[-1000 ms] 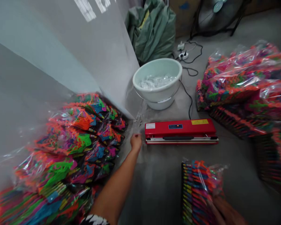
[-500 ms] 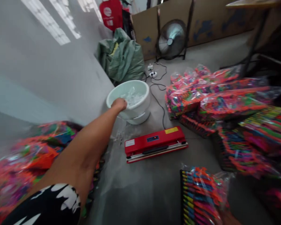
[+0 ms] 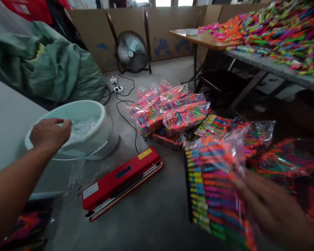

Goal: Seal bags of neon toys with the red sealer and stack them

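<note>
My left hand is above the near rim of a pale green plastic tub. Its fingers are curled together; what they hold, if anything, does not show. Crumpled clear plastic lies inside the tub. At the right, my right hand, smeared by motion, grips a clear plastic bag packed with rows of brightly coloured sticks. Between the hands, a red bag sealer sits on the floor with a small red light lit.
Several similar bagged packs are heaped on the floor. Behind stand a floor fan, a green woven sack and a power cord. Loose coloured pieces are piled on tables at the right.
The view has swung to the right, bringing the tables in. My left hand has come up from the tub's rim. My right hand has lifted further into view with the bagged pack.
</note>
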A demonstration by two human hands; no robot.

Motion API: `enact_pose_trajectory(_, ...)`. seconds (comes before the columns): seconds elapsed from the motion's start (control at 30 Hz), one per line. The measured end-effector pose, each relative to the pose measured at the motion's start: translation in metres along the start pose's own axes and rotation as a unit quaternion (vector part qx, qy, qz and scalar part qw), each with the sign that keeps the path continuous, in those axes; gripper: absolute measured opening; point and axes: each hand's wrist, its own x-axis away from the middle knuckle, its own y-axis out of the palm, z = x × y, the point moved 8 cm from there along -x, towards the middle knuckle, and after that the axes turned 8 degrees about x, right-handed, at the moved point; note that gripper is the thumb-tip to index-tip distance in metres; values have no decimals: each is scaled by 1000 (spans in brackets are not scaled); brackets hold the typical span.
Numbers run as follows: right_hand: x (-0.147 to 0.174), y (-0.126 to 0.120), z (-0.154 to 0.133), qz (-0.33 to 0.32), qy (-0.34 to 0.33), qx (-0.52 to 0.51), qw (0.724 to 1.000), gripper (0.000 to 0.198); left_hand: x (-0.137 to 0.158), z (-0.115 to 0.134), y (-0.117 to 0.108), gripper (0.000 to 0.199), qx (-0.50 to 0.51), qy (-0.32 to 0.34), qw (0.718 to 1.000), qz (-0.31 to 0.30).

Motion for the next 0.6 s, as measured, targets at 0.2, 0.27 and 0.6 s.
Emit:
enact_pose_trajectory(0.2, -199, -41, 20, -19, -27, 242, 970, 86, 92, -21, -42, 77, 114, 127, 984, 56)
enact_pose_trajectory(0.27, -260, -26, 25, -48, -66, 288, 954, 92, 127, -40, -42, 66, 157, 153, 975, 24)
enact_pose_trajectory(0.6, -345, 42, -40, -25, -117, 225, 967, 95, 275, -201, -34, 25, 324, 135, 934, -72)
